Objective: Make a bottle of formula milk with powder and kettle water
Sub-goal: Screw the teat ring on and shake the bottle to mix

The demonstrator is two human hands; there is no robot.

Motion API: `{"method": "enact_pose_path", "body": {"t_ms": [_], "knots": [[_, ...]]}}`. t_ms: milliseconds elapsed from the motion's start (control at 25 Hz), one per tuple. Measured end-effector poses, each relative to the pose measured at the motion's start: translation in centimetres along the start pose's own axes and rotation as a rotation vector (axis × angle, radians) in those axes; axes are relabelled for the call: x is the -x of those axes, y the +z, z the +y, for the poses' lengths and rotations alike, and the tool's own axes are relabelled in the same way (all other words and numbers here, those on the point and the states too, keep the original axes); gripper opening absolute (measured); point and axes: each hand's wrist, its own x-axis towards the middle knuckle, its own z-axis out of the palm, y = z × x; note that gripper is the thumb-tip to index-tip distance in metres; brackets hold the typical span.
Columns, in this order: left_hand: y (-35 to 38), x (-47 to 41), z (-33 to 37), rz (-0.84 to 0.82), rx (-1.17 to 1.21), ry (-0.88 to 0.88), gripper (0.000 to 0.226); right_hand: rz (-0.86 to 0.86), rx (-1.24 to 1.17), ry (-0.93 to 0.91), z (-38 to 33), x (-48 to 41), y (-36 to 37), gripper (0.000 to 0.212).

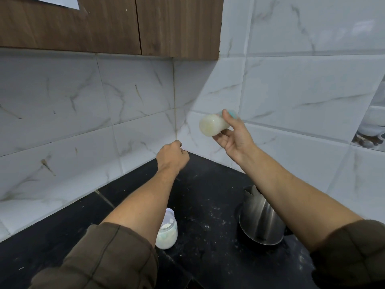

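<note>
Wore brown sleeves [108,255] bunched at the elbows, forearms bare, closest to the camera. Held both arms out over a black counter [208,190] dusted with white specks. Had a jar [168,234] standing on the counter just under the left forearm, with white powder in its lower part and its mouth partly hidden by the arm. Had a steel kettle [260,222] standing to the right, well apart from the jar, spout turned toward the wall and right side hidden behind the right forearm. Held the left hand [171,158] farther out, above the counter's back corner, back of the hand up, fingers curled into a fist with nothing showing in it. Held the right hand [235,138] higher and to the right, palm toward the camera, thumb on top and fingers underneath, wrapped round a bottle [211,125]. Gripped the bottle near its top end, in the air and clear of the counter, lying almost on its side with the round base toward the left and the camera, full of pale milky liquid and blurred. Saw a teal cap [233,114] just behind the thumb, too blurred to make out further. Faced a white marbled wall [135,105] of tiles meeting in a corner beyond both hands, with a brown wooden cupboard [104,24] above.
</note>
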Motion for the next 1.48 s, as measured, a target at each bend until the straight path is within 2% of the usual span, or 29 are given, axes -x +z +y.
{"method": "enact_pose_path", "body": {"t_ms": [40, 120, 200, 240, 440, 520, 640, 720, 840, 880, 960, 1040, 1080, 1160, 1240, 1280, 1320, 1400, 1480], "knots": [[0.0, -0.1, -0.1, 0.003, -0.001, -0.001, 0.04, 0.0, -0.03, 0.018, 0.0, 0.0, -0.2, 0.045], [-0.1, -0.4, -0.2, 0.0, 0.006, -0.001, 0.04, -0.119, 0.119, 0.06, 0.0, 0.8, -0.2, 0.042], [-0.2, -0.5, 0.0, -0.006, 0.011, 0.006, 0.039, -0.268, 0.315, 0.066, 0.3, 1.2, -0.3, 0.054], [-0.2, -0.5, 0.1, -0.008, 0.01, 0.009, 0.039, -0.286, 0.326, 0.055, 0.4, 1.2, -0.4, 0.059], [0.0, -0.1, 0.0, 0.007, 0.002, 0.009, 0.04, 0.007, -0.049, -0.057, -0.2, 0.0, -0.8, 0.041], [0.1, -0.2, -0.2, 0.007, -0.001, 0.015, 0.039, -0.083, 0.029, -0.032, -0.4, 0.5, -1.3, 0.04], [0.1, -0.4, 0.0, 0.008, -0.002, 0.019, 0.039, -0.309, 0.279, 0.026, -0.3, 1.5, -1.8, 0.052], [0.0, -0.5, 0.2, 0.009, 0.001, 0.022, 0.039, -0.252, 0.227, -0.01, -0.2, 1.3, -1.6, 0.061], [-0.1, -0.3, 0.5, 0.008, -0.01, 0.024, 0.04, 0.025, -0.055, -0.034, -0.2, 0.3, -1.1, 0.053], [-0.1, -0.2, 0.6, 0.006, -0.013, 0.022, 0.04, 0.039, -0.095, -0.017, -0.1, 0.3, -0.9, 0.047], [0.0, -0.2, 0.6, 0.003, -0.012, 0.024, 0.038, -0.075, 0.035, 0.03, 0.0, 1.1, -0.5, 0.041], [0.1, -0.1, 0.6, -0.008, -0.022, 0.03, 0.036, -0.234, 0.253, 0.045, 0.1, 1.8, -0.3, 0.054], [0.1, -0.2, 0.6, -0.01, -0.024, 0.031, 0.035, -0.257, 0.284, 0.04, 0.1, 1.7, -0.3, 0.06], [-0.1, -0.2, 0.4, -0.002, -0.01, 0.024, 0.037, -0.151, 0.19, -0.01, -0.2, 1.5, -0.1, 0.059], [-0.2, -0.1, 0.1, 0.01, -0.004, 0.021, 0.039, 0.032, -0.031, -0.019, -0.4, 0.7, -0.4, 0.058], [-0.3, -0.1, 0.1, 0.013, -0.007, 0.021, 0.039, 0.058, -0.09, -0.005, -0.3, 0.4, -0.6, 0.056], [-0.3, -0.1, 0.0, 0.014, -0.008, 0.018, 0.039, 0.028, -0.068, 0.012, -0.4, 0.6, -0.7, 0.052], [-0.3, -0.2, 0.1, 0.013, -0.005, 0.019, 0.038, -0.128, 0.16, 0.053, -0.2, 1.5, -0.7, 0.045], [-0.3, -0.3, 0.2, 0.016, -0.008, 0.03, 0.038, -0.267, 0.329, 0.068, 0.2, 2.0, -1.0, 0.056]]}}
